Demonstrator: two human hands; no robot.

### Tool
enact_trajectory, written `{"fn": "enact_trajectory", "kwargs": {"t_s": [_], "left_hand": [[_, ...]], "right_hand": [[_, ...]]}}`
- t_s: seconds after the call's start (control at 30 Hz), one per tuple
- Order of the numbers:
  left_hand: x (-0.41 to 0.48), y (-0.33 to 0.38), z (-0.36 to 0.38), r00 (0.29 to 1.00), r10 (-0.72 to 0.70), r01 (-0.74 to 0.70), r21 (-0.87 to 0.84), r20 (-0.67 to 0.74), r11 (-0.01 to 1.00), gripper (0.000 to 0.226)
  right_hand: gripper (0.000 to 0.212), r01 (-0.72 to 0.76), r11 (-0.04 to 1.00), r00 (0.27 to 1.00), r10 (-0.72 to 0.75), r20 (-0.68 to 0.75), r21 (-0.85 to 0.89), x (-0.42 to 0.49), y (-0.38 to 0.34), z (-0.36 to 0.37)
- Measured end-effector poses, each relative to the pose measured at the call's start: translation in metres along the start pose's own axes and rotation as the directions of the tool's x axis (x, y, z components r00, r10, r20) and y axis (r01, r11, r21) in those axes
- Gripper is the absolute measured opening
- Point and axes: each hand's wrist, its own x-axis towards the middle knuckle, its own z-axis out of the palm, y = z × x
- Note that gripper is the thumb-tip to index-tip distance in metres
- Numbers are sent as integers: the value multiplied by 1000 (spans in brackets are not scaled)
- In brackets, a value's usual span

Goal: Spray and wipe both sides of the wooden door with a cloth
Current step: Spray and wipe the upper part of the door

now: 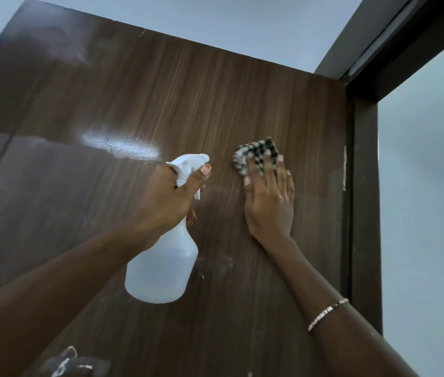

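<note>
The dark wooden door (139, 85) fills most of the view, seen from close up with its top edge high in the frame. My left hand (165, 198) grips the neck and trigger of a white spray bottle (162, 270), nozzle pointing left. A white mist (121, 145) hangs on the door left of the nozzle. My right hand (268, 198) lies flat with straight fingers, pressing a folded black-and-white checked cloth (256, 149) against the door right of the bottle.
The dark door frame (364, 186) runs down the right side, with a pale wall (427, 200) beyond it. The ceiling (229, 20) shows above the door's top edge. Small white specks mark the door's lower part.
</note>
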Motion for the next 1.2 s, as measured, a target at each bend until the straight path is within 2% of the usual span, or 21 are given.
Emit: {"fn": "enact_trajectory", "kwargs": {"t_s": [0.03, 0.1, 0.23, 0.37, 0.47, 0.57, 0.73, 0.83, 0.93, 1.07, 1.2], "left_hand": [[0, 1, 4, 1000, -4, 4, 3, 7, 1000, 43], [0, 3, 13, 1000, -14, 15, -16, 16, 1000, 44], [-3, 8, 22, 999, -3, 4, -26, 35, 1000, 42], [0, 11, 32, 997, 5, -4, -13, 82, 1000, 40], [6, 8, 41, 996, 2, -2, 8, 84, 1000, 48], [5, 6, 47, 996, -14, 14, 3, 92, 1000, 45], [-7, 11, 53, 990, -68, 72, -27, 121, 997, 46], [-14, 15, 57, 986, -75, 79, -24, 150, 997, 49], [-21, 17, 57, 983, -90, 95, -24, 161, 995, 51], [-29, 20, 58, 982, -82, 87, -26, 171, 996, 46], [-37, 19, 58, 985, -54, 53, 11, 162, 999, 42]], "right_hand": [[51, 68, 998, 997, -68, 25, 0, -4, 7, -2], [51, 94, 996, 993, -94, 69, -6, -8, 30, -10], [53, -64, 998, 996, 64, 55, -10, -1, 82, -25], [53, -221, 974, 975, 220, 18, 53, 46, 124, -33], [51, -234, 969, 972, 230, 55, 75, 90, 139, -36], [52, -230, 971, 971, 224, 88, 71, 103, 143, -37], [50, -74, 995, 997, 75, -9, 60, 2, 127, -30], [51, -22, 999, 999, 20, 35, 43, -84, 115, -37], [53, -7, 999, 996, 4, 92, 33, -122, 115, -45], [55, -25, 997, 995, 19, 100, 66, -72, 122, -42], [55, -154, 984, 986, 147, 84, 90, 8, 129, -33]]}}
